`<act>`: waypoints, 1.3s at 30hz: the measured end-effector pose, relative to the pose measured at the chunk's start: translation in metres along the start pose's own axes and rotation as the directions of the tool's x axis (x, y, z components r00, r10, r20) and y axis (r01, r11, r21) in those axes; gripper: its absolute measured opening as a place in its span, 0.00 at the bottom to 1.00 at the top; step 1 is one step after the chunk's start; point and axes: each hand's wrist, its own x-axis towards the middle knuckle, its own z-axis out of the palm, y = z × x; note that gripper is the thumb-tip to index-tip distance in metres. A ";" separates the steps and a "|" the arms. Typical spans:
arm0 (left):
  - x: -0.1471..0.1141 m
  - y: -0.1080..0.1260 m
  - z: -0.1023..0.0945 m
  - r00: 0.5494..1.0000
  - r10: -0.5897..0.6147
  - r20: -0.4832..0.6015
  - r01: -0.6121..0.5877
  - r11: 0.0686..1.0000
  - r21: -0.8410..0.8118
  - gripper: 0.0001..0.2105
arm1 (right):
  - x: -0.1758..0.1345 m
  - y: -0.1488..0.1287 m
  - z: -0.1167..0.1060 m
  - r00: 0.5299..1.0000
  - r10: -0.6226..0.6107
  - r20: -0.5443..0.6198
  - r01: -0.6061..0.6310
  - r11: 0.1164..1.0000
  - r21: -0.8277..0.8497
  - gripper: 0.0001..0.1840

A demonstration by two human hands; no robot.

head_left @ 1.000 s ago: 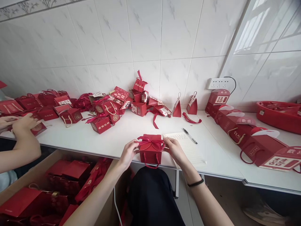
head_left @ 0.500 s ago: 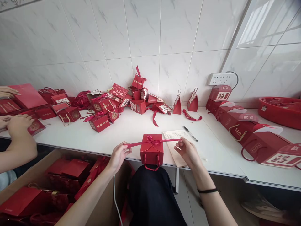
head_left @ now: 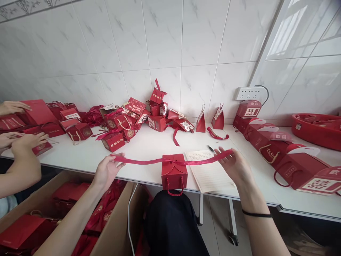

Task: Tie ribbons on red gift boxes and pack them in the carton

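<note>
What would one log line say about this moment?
left hand: pinches ribbon end | right hand: pinches other end | ribbon: taut across top of box | box: at table edge

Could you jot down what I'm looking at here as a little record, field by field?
Setting: white table against a tiled wall
Left hand: pinches one end of a red ribbon
Right hand: pinches the other end
Ribbon: pulled out straight across the top of a small red gift box
Box: at the table's near edge, cord handle hanging in front
Beside box: lined notepad, pen
Far left: another person's hands on red boxes
</note>
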 end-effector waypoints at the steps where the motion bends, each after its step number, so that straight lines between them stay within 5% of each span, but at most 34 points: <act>1: 0.001 0.007 0.012 0.999 0.022 0.045 -0.021 1.000 -0.017 0.04 | 0.003 -0.007 0.014 0.999 -0.012 0.036 0.012 1.000 0.010 0.10; 5: 0.002 0.033 0.073 0.950 0.138 0.281 -0.121 0.990 -0.075 0.05 | 0.008 -0.040 0.084 0.967 -0.122 0.222 0.119 0.992 0.027 0.14; 8: -0.002 0.045 0.116 0.855 0.236 0.462 -0.209 0.972 -0.110 0.06 | 0.002 -0.058 0.131 0.914 -0.151 0.376 0.147 0.988 0.040 0.17; 13: -0.017 0.053 0.157 0.713 0.272 0.646 -0.283 0.955 -0.089 0.12 | -0.013 -0.065 0.173 0.796 -0.165 0.583 0.246 0.967 -0.063 0.23; 17: -0.024 0.055 0.160 0.720 0.259 0.644 -0.267 0.960 -0.087 0.12 | -0.017 -0.065 0.177 0.789 -0.168 0.590 0.294 0.948 -0.123 0.23; 21: -0.010 0.056 0.144 0.799 0.248 0.548 -0.254 0.965 -0.066 0.11 | -0.021 -0.072 0.154 0.777 -0.135 0.615 0.261 0.958 -0.120 0.22; 22: -0.003 0.055 0.137 0.827 0.253 0.502 -0.278 0.960 -0.026 0.11 | -0.022 -0.075 0.144 0.749 -0.062 0.660 0.216 0.964 -0.154 0.24; 24: 0.014 0.050 0.122 0.883 0.315 0.348 -0.379 0.916 0.131 0.10 | -0.025 -0.079 0.122 0.612 0.175 0.771 0.085 0.955 -0.284 0.29; 26: 0.028 0.040 0.106 0.867 0.437 0.239 -0.497 0.793 0.352 0.12 | -0.025 -0.075 0.103 0.479 0.372 0.795 0.013 0.903 -0.430 0.31; 27: 0.032 0.032 0.100 0.844 0.464 0.269 -0.536 0.718 0.444 0.13 | -0.025 -0.070 0.096 0.472 0.425 0.772 0.019 0.871 -0.491 0.31; 29: 0.031 0.013 0.090 0.797 0.362 0.482 -0.594 0.609 0.525 0.14 | -0.026 -0.051 0.087 0.570 0.484 0.664 0.070 0.776 -0.626 0.31; 32: 0.016 -0.016 0.086 0.662 0.094 0.743 -0.633 0.601 0.488 0.15 | -0.033 -0.016 0.084 0.704 0.552 0.447 0.108 0.539 -0.835 0.32; 35: 0.001 -0.036 0.089 0.576 0.012 0.817 -0.652 0.610 0.451 0.16 | -0.049 0.007 0.085 0.763 0.538 0.358 0.192 0.340 -0.921 0.31; 39: -0.005 -0.042 0.089 0.553 -0.092 0.828 -0.677 0.530 0.511 0.14 | -0.064 0.014 0.083 0.834 0.372 0.408 0.375 0.159 -0.913 0.26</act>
